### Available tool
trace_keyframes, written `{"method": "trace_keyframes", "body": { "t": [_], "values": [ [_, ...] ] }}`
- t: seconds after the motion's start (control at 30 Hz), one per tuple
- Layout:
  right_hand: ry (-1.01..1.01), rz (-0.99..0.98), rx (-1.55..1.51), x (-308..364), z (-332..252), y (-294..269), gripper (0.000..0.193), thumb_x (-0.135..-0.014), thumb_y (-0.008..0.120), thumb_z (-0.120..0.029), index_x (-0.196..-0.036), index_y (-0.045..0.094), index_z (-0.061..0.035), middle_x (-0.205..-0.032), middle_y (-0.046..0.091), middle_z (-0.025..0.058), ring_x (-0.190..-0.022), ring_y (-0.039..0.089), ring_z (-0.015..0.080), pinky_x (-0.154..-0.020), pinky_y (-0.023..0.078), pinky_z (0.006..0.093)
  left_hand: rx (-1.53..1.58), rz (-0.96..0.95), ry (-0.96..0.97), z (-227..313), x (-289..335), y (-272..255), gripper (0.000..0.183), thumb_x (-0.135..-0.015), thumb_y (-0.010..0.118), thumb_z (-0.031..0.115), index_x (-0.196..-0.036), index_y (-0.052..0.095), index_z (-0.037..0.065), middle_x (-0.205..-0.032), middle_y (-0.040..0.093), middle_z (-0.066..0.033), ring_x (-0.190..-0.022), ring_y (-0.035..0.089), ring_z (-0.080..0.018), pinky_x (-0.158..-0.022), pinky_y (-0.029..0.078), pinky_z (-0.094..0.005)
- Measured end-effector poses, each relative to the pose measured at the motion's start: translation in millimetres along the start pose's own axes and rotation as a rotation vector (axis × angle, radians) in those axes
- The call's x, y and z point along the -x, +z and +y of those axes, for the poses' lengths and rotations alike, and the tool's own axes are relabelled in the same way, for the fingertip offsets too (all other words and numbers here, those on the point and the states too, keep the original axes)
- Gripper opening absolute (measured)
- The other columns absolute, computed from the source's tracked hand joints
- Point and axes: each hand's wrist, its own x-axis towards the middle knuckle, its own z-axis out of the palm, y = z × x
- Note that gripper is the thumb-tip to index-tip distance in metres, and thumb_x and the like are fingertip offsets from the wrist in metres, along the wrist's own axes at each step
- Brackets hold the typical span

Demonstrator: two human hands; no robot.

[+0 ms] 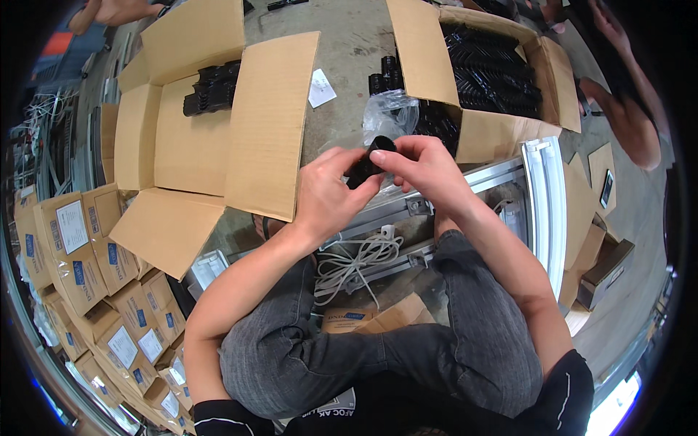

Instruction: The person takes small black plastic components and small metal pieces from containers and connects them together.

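Between my hands, above the metal frame, is a short black cylindrical part (366, 168) with a round opening at its top. My left hand (331, 187) grips its lower left side with thumb and fingers. My right hand (427, 168) pinches its upper right rim, thumb across the edge. The exact kind of part I cannot tell. Right behind it lies a clear plastic bag (390, 112). An open cardboard box (502, 131) at the far right is filled with rows of black plastic parts (491, 69). Another open box (190, 163) at the left holds a small stack of black parts (212, 89).
Stacked closed cartons (109, 291) fill the left side. A coiled white cable (360, 263) lies between my legs, near silver metal rails (544, 196). A phone (606, 189) rests on cardboard at the right. Other people's limbs (622, 120) show at the far edges.
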Motion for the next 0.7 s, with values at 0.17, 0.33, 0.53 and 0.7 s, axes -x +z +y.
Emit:
{"method": "trace_keyframes", "body": {
  "t": [0.17, 0.33, 0.53, 0.7],
  "values": [
    [0.071, -0.001, 0.042, -7, 7, 4, 0.022, -0.090, 0.069, -0.023, -0.091, 0.070, -0.0007, -0.073, 0.061, -0.0025, -0.063, 0.054, 0.0028, -0.055, 0.043, 0.0201, -0.170, 0.060, 0.106, -6, 4, 5, 0.031, -0.071, 0.082, 0.015, -0.094, 0.069, -0.001, -0.082, 0.066, -0.0124, -0.069, 0.066, -0.0214, -0.062, 0.053, -0.0316],
    [0.066, -0.043, -0.165, -15, 25, 3, 0.018, -0.089, 0.063, -0.019, -0.081, 0.066, -0.0028, -0.068, 0.059, -0.0017, -0.059, 0.055, 0.0055, -0.053, 0.042, 0.0216, -0.138, -0.022, 0.014, -10, 4, 5, 0.040, -0.075, 0.080, 0.019, -0.104, 0.063, -0.003, -0.095, 0.066, -0.0128, -0.072, 0.066, -0.0224, -0.065, 0.052, -0.0334],
    [0.017, -0.075, -0.280, -26, 32, -4, 0.027, -0.090, 0.062, -0.025, -0.077, 0.067, -0.0018, -0.064, 0.059, 0.0008, -0.054, 0.051, 0.0072, -0.049, 0.037, 0.0241, 0.798, -0.399, -0.581, -15, 9, 3, 0.035, -0.095, 0.065, 0.021, -0.121, 0.056, 0.000, -0.103, 0.068, -0.0093, -0.074, 0.065, -0.0135, -0.066, 0.053, -0.0284],
    [0.004, -0.152, -0.159, -27, 13, -7, 0.024, -0.094, 0.060, -0.025, -0.080, 0.066, -0.0062, -0.066, 0.056, -0.0048, -0.059, 0.044, 0.0038, -0.054, 0.034, 0.0222, 0.826, -0.430, -0.559, -14, 8, -8, 0.032, -0.099, 0.059, 0.020, -0.125, 0.055, 0.002, -0.103, 0.068, -0.0095, -0.071, 0.064, -0.0119, -0.064, 0.054, -0.0260]
  ]
}}
